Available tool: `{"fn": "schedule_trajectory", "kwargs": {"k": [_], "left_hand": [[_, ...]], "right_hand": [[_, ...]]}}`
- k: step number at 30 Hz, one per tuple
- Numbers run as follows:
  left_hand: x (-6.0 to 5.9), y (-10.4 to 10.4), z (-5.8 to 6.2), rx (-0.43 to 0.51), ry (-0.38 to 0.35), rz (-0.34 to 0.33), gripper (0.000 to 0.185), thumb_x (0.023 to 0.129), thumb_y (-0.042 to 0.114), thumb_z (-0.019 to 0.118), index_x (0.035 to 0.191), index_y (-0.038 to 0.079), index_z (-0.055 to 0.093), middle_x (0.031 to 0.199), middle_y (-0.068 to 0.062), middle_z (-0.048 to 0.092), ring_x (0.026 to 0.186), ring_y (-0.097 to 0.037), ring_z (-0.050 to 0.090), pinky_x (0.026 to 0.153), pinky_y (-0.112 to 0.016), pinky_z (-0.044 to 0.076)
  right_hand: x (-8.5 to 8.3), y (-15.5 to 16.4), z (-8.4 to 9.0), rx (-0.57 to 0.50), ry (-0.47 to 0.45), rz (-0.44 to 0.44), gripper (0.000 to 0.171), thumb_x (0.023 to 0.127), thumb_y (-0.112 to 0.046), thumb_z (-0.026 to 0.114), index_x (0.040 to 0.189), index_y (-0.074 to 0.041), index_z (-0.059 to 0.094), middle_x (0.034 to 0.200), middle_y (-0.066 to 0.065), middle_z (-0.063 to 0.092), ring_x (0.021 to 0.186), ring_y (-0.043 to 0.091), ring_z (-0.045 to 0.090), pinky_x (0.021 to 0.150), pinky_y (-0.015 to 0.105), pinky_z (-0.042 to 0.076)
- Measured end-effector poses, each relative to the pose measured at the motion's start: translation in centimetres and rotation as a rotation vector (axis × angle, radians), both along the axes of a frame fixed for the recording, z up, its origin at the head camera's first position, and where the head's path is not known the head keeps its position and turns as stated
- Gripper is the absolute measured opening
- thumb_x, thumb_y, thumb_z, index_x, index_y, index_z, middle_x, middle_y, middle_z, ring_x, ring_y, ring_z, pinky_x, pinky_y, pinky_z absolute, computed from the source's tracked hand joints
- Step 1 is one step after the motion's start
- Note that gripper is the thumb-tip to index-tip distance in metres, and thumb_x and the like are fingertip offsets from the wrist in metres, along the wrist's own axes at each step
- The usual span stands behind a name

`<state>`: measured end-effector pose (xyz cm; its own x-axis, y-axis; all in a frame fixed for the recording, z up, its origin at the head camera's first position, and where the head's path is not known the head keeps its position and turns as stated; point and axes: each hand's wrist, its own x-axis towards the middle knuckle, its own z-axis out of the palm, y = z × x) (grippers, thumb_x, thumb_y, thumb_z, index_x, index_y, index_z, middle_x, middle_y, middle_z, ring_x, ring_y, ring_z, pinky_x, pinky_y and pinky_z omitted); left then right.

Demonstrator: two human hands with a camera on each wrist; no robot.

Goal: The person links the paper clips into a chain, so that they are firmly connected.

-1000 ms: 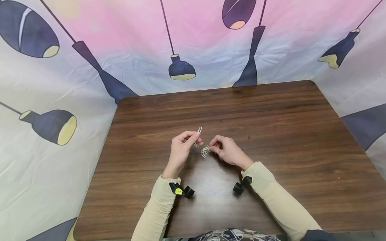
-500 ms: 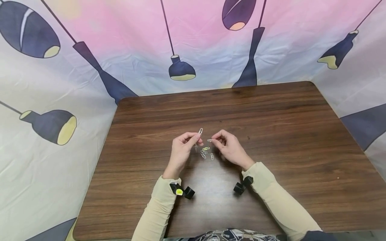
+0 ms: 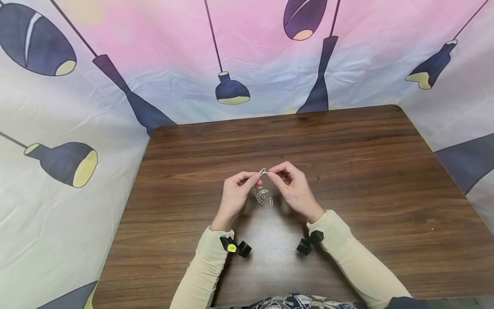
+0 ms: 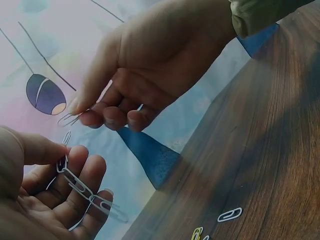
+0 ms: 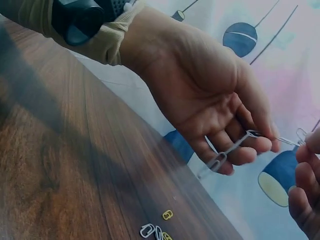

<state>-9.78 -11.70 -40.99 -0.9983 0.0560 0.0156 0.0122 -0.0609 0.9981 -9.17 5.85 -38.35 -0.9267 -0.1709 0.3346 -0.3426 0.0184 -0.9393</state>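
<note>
Between thumb and fingertips, my left hand [image 3: 234, 195] pinches a short chain of linked white paper clips [image 4: 81, 187]. Its top clip [image 4: 67, 137] sticks up past the thumb, while the rest hangs across the curled fingers. My right hand [image 3: 294, 189] pinches a single white paper clip [image 4: 66, 120] close above that top clip; the two overlap in the head view. Below the hands on the table lie loose paper clips: a white one [image 3: 271, 201] by itself, and a small cluster with yellow [image 3: 263, 191] and white clips [image 3: 260, 199].
The brown wood-grain table [image 3: 347, 146] extends around the hands. Behind it hangs a cloth backdrop [image 3: 185, 60] printed with lamps. Small black cameras [image 3: 244, 249] sit on both wrists, over cream sleeves [image 3: 194, 270].
My right hand has lifted a paper clip from the loose ones and brought it up and left to the chain's top clip. My left hand has shifted slightly right.
</note>
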Motion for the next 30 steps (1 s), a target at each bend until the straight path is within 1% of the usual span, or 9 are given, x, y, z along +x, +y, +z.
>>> {"fn": "schedule_trajectory", "kwargs": {"k": [2, 7, 10, 14, 19, 21, 25, 28, 30], "left_hand": [[-0.04, 0.08, -0.05, 0.003, 0.004, -0.001, 0.023, 0.092, 0.006, 0.066, 0.101, -0.015, 0.065, 0.074, -0.003, 0.069, 0.066, -0.013, 0.066, 0.072, -0.033, 0.054], [-0.07, 0.19, 0.0, -0.002, 0.008, 0.005, 0.018, 0.091, 0.006, 0.066, 0.098, -0.01, 0.068, 0.075, -0.005, 0.069, 0.067, -0.015, 0.067, 0.077, -0.047, 0.054], [-0.06, 0.26, 0.11, -0.007, 0.009, -0.002, 0.019, 0.092, 0.007, 0.067, 0.098, -0.01, 0.068, 0.075, -0.006, 0.07, 0.068, -0.015, 0.067, 0.077, -0.048, 0.054], [-0.13, 0.36, 0.05, -0.009, 0.014, -0.015, 0.019, 0.091, 0.008, 0.067, 0.099, -0.01, 0.068, 0.075, -0.005, 0.07, 0.068, -0.015, 0.067, 0.077, -0.043, 0.054], [-0.18, 0.41, 0.0, 0.009, 0.021, -0.014, 0.018, 0.091, 0.006, 0.067, 0.098, -0.01, 0.068, 0.075, -0.006, 0.07, 0.069, -0.015, 0.067, 0.078, -0.042, 0.054], [-0.19, 0.42, 0.03, 0.017, 0.023, -0.014, 0.018, 0.091, 0.006, 0.067, 0.098, -0.01, 0.068, 0.075, -0.006, 0.07, 0.069, -0.015, 0.067, 0.078, -0.045, 0.054], [-0.25, 0.46, 0.03, 0.03, 0.023, -0.02, 0.017, 0.091, 0.005, 0.066, 0.099, -0.011, 0.068, 0.076, -0.006, 0.07, 0.068, -0.016, 0.067, 0.079, -0.052, 0.053], [-0.29, 0.46, 0.0, 0.028, 0.025, -0.019, 0.017, 0.091, 0.005, 0.066, 0.098, -0.011, 0.068, 0.076, -0.006, 0.07, 0.068, -0.016, 0.067, 0.079, -0.05, 0.054], [-0.32, 0.46, 0.0, 0.026, 0.027, -0.017, 0.017, 0.091, 0.005, 0.066, 0.098, -0.011, 0.068, 0.075, -0.006, 0.07, 0.068, -0.016, 0.067, 0.077, -0.042, 0.055]], "right_hand": [[0.15, -0.12, 0.13, 0.022, 0.019, -0.005, 0.009, 0.089, 0.007, 0.064, 0.098, 0.008, 0.062, 0.089, 0.018, 0.063, 0.071, 0.014, 0.052, 0.06, 0.021, 0.042], [0.21, -0.29, -0.01, 0.035, 0.068, -0.034, 0.01, 0.086, 0.008, 0.067, 0.096, 0.007, 0.064, 0.084, 0.016, 0.062, 0.069, 0.019, 0.052, 0.059, 0.023, 0.042], [0.16, -0.38, -0.1, 0.039, 0.1, -0.056, 0.014, 0.085, 0.01, 0.067, 0.098, 0.008, 0.064, 0.081, 0.017, 0.061, 0.07, 0.02, 0.054, 0.06, 0.022, 0.043], [0.06, -0.49, -0.1, 0.073, 0.165, -0.072, 0.018, 0.083, 0.012, 0.068, 0.1, 0.009, 0.065, 0.083, 0.017, 0.064, 0.072, 0.021, 0.057, 0.063, 0.023, 0.046], [-0.01, -0.64, -0.17, 0.125, 0.235, -0.087, 0.014, 0.08, 0.014, 0.069, 0.092, 0.007, 0.068, 0.084, 0.016, 0.066, 0.071, 0.021, 0.057, 0.062, 0.033, 0.048], [0.0, -0.68, -0.22, 0.13, 0.236, -0.091, 0.013, 0.08, 0.014, 0.069, 0.09, 0.006, 0.068, 0.084, 0.016, 0.067, 0.07, 0.02, 0.057, 0.061, 0.037, 0.048], [0.03, -0.67, -0.21, 0.133, 0.192, -0.1, 0.01, 0.081, 0.011, 0.07, 0.09, 0.006, 0.069, 0.084, 0.015, 0.068, 0.07, 0.018, 0.058, 0.062, 0.03, 0.049], [0.03, -0.63, -0.22, 0.14, 0.138, -0.105, 0.008, 0.083, 0.008, 0.07, 0.09, 0.004, 0.069, 0.083, 0.013, 0.068, 0.069, 0.016, 0.057, 0.062, 0.024, 0.047], [0.0, -0.62, -0.3, 0.15, 0.107, -0.11, 0.006, 0.084, 0.006, 0.07, 0.09, 0.004, 0.069, 0.082, 0.012, 0.068, 0.068, 0.015, 0.055, 0.061, 0.023, 0.045]]}}
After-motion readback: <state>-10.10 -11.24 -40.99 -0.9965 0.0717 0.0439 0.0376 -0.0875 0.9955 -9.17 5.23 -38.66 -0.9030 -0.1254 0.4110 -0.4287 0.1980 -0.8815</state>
